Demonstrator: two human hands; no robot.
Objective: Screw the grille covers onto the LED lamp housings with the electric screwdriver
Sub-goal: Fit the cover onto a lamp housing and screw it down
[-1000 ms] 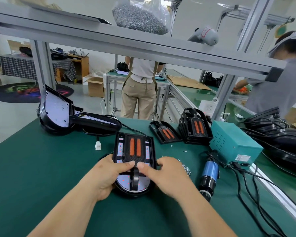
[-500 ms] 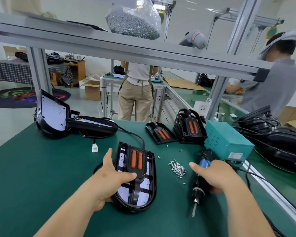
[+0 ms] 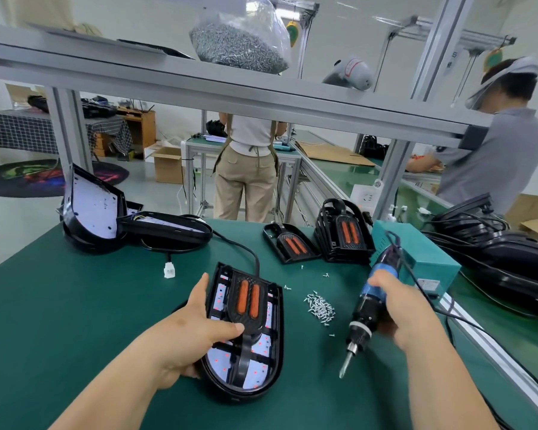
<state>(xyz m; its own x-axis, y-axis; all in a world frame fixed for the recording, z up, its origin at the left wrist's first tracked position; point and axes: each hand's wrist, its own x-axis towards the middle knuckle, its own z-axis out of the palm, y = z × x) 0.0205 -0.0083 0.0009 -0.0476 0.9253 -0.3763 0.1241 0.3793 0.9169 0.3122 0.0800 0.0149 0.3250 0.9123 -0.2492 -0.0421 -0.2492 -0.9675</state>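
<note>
Where bag [image 3: 257,13] holds screws [image 3: 236,51] — housing [image 3: 280,336], grille [image 3: 249,301] inside

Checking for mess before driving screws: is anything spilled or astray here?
Yes: screws lie in a loose pile on the mat between the lamp and screwdriver, with strays scattered toward the spare covers. Nothing else stands out.

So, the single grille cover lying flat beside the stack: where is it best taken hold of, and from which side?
Probably at its near rim, coming from the front, thumb on top and fingers under. The grille cover lies flat with that edge free toward the person, and the stack stands close on its right, so that side is crowded.
</note>
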